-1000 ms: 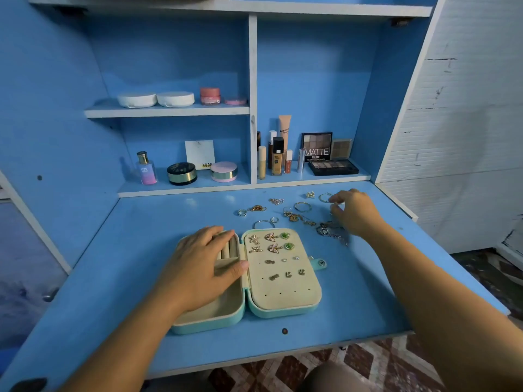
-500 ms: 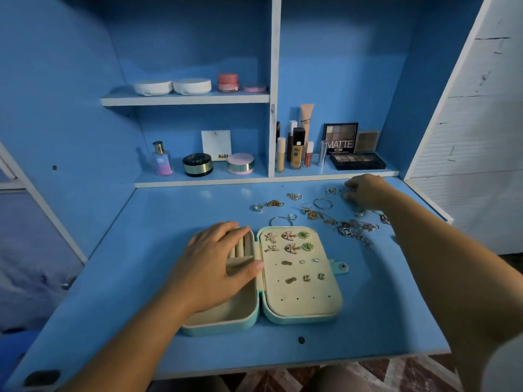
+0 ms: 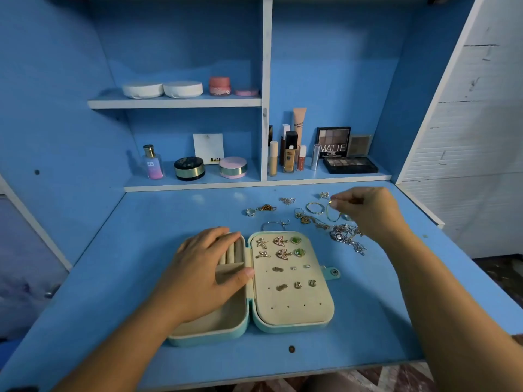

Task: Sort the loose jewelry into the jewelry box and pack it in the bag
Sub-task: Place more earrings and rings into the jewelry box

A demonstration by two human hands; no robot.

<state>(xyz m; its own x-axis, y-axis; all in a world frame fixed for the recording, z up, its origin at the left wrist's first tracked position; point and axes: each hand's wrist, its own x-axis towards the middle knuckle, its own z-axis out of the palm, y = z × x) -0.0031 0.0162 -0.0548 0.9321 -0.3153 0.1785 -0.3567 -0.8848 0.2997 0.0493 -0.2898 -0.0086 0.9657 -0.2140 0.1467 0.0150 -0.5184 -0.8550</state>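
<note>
A mint-green jewelry box lies open on the blue desk, its cream right panel studded with several earrings. My left hand rests flat on the box's left half, over the ring rolls. Loose jewelry is scattered behind the box: rings, gold chains and a tangled silver chain. My right hand hovers just above that pile, with thumb and forefinger pinched on a thin gold hoop lifted off the desk. No bag is in view.
Cosmetics line the shelf at the desk's back: a perfume bottle, round compacts, foundation tubes, a MATTE palette. A higher shelf holds white jars. The desk's front edge is near me; a white wall stands at the right.
My right hand reached to the far right of the pile, closed on a gold hoop and lifted it. My left hand stayed on the box. The camera tilted down slightly.
</note>
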